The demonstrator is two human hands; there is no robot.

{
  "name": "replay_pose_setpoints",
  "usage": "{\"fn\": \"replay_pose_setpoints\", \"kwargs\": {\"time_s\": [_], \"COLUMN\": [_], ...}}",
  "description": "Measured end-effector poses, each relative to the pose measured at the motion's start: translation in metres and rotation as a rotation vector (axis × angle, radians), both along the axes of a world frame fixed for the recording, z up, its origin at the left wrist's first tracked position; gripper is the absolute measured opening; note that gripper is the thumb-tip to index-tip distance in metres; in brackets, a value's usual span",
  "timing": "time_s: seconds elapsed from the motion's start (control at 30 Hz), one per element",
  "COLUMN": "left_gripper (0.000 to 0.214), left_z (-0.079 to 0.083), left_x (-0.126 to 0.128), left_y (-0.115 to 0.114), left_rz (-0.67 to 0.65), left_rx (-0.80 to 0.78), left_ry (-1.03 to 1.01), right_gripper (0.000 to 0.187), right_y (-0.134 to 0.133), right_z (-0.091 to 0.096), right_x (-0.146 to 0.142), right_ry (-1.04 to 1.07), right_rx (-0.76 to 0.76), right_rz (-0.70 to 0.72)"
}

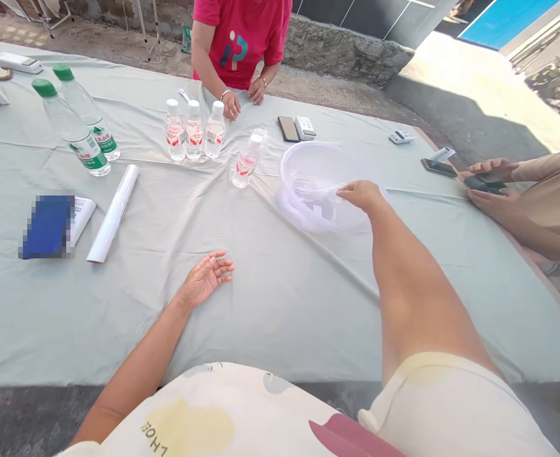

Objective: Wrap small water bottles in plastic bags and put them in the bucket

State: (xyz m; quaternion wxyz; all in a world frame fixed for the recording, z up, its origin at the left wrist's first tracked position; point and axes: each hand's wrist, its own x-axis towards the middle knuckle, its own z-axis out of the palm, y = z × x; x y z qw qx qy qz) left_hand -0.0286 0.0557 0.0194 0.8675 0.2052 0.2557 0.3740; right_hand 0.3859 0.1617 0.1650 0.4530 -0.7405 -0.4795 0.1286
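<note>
A translucent whitish plastic basin (292,206) stands on the table, holding crumpled clear plastic film (315,189). Reaching over the basin's right side, my right hand (363,192) pinches an edge of this film between its fingertips. My left hand (207,277) rests on the tablecloth, palm turned sideways, fingers loosely apart and holding nothing. Just left of the basin is a small water bottle (245,166) with a white cap, slightly tilted in view, with clear film around its top.
Three small white-capped bottles (193,133) stand behind. Two green-capped bottles (87,149), a white roll (113,212) and a blue booklet (47,225) lie left. A phone (288,129) lies beyond the basin. One person in a pink shirt (242,38) is opposite; another person's hands (492,181) are right.
</note>
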Motion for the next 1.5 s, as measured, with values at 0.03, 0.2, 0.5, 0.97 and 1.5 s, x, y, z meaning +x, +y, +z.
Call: {"fn": "replay_pose_setpoints", "kwargs": {"time_s": [0.03,0.2,0.5,0.97,1.5], "left_gripper": [0.030,0.028,0.039,0.030,0.030], "left_z": [0.001,0.001,0.025,0.042,0.084], "left_x": [0.000,-0.003,0.012,-0.009,-0.037], "left_y": [0.000,-0.002,-0.017,-0.038,-0.060], "left_rz": [0.002,0.016,-0.102,0.114,0.030], "left_rx": [0.001,0.030,0.111,0.107,1.003], "left_ry": [0.003,0.019,0.194,0.398,1.153], "right_gripper": [0.019,0.011,0.023,0.047,0.026], "right_y": [-0.009,-0.042,-0.165,-0.259,-0.254], "right_z": [0.003,0.023,-0.016,-0.124,-0.081], "right_x": [0.003,-0.007,-0.155,-0.206,-0.237], "right_ry": [0.067,0.301,0.633,1.036,-0.189], "right_rx": [-0.033,-0.083,0.147,-0.173,-0.060], "right_rz": [-0.031,-0.159,0.430,0.197,0.471]}}
